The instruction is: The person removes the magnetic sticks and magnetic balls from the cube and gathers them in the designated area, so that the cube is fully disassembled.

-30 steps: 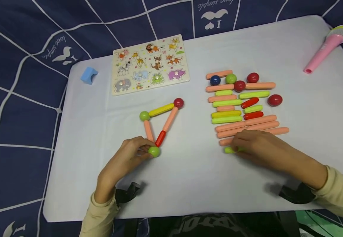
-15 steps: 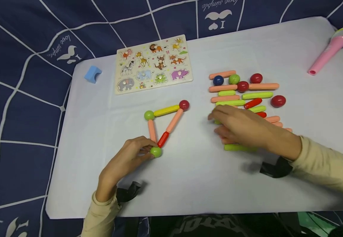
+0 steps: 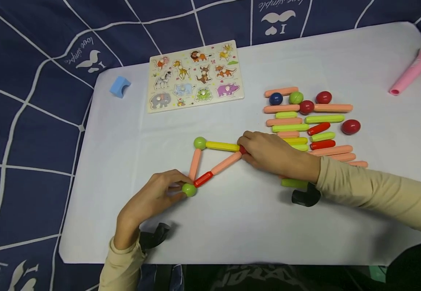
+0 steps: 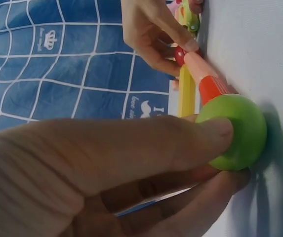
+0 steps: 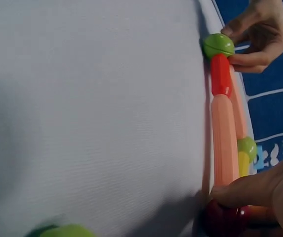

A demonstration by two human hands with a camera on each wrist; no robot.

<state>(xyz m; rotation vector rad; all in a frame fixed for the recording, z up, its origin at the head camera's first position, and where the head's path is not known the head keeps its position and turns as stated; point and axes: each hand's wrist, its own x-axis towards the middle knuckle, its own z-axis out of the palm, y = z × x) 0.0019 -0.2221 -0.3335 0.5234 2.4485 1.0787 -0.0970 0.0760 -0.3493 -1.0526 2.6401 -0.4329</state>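
A triangle of toy rods and balls lies on the white table (image 3: 232,226). My left hand (image 3: 159,196) pinches the green ball (image 3: 189,189) (image 4: 232,131) (image 5: 218,45) at its near corner. A short red rod (image 3: 203,178) and a salmon rod (image 3: 226,162) (image 5: 224,138) run from it to a dark red ball (image 3: 243,150) (image 5: 220,217), which my right hand (image 3: 268,153) grips. A yellow rod (image 3: 222,146) joins that ball to a second green ball (image 3: 200,142), and another salmon rod (image 3: 195,163) closes the shape.
A pile of loose rods and balls (image 3: 308,125) lies right of the triangle, partly under my right arm. An animal peg puzzle (image 3: 195,76) and a blue block (image 3: 119,86) sit at the back, a pink toy microphone (image 3: 415,66) at the far right. A dark blue patterned cloth surrounds the table.
My right hand left the green rod by the pile, crossed left and took hold of the dark red ball. The triangle's top side shifted right and flattened. My left hand stayed on the green ball.
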